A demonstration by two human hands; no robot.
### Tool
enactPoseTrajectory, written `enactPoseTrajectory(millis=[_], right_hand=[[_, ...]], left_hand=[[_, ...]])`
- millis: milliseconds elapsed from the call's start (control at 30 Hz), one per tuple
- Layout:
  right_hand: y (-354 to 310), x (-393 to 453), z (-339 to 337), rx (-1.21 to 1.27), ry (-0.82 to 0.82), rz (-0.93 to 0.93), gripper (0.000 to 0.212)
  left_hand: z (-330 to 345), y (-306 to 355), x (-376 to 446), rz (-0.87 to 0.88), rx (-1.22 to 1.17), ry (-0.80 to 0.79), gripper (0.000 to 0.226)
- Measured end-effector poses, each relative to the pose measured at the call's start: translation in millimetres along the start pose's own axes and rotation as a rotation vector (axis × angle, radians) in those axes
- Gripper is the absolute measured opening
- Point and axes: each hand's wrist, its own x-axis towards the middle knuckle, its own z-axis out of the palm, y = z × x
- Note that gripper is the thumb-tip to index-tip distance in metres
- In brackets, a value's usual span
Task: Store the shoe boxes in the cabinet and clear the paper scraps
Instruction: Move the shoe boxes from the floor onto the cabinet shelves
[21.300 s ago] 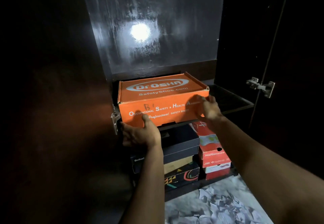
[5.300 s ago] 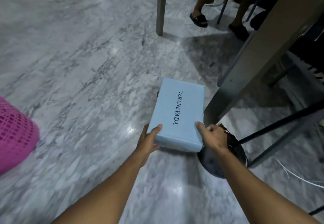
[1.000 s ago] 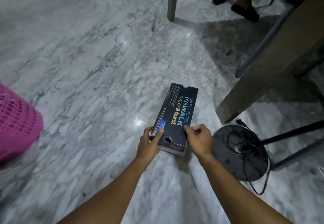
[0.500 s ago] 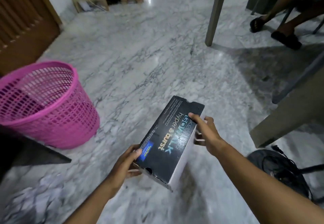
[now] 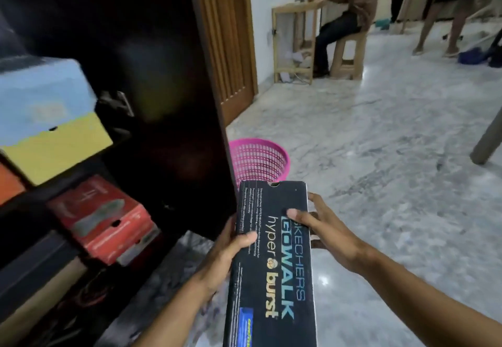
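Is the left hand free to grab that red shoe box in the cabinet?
Probably not yet: the left hand and right hand both grip the black Skechers box. The red shoe box sits unblocked.

Shoe boxes, six clearly countable: one black shoe box (image 5: 271, 265) held in two hands, the left hand (image 5: 228, 249) and the right hand (image 5: 323, 227); in the dark cabinet (image 5: 163, 75), one light blue box (image 5: 43, 97), one yellow box (image 5: 54, 151), one orange box (image 5: 9, 186), one red box (image 5: 106, 219) and one dark box (image 5: 30, 262) lower down. Baskets: one pink basket (image 5: 258, 162). Wooden doors: one (image 5: 225, 34). Other people: one seated person (image 5: 345, 12) on one stool (image 5: 347, 53); one standing person (image 5: 445, 7).
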Motion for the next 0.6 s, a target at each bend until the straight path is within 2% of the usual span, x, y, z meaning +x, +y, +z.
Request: enactPoseTrajectory(millis=[100,200,267,367,433,500,600], right_hand=[[-30.4,6.6,49.5,0.037,-0.173,-0.08,0.074],[-45.5,10.6,92.1,0.042,-0.315,-0.084,0.088],[-52.3,11.8,117.3,0.023,-0.423,-0.082,0.101],[-67.9,12.8,151.6,-0.044,-0.577,-0.18,0.097],[-87.2,16.0,171.4,-0.029,-0.585,-0.246,0.098],[-113.5,21.1,189.5,0.036,-0.526,-0.287,0.097],[-165.0,29.0,214.3,0.16,-0.455,-0.308,0.084]], left_hand=[[-49.1,29.3,-27.5,0.047,-0.003,0.129,0.074],[-97.6,62.7,-51.5,0.097,0.024,0.279,0.072],[-123.4,88.5,-64.2,0.147,0.019,0.362,0.065],[-154.1,132.5,-76.1,0.291,0.002,0.517,0.047],[-171.9,162.7,-80.1,0.379,0.027,0.568,0.045],[-190.2,190.4,-81.0,0.421,0.047,0.603,0.049],[-212.6,235.5,-82.1,0.449,0.084,0.672,0.063]])
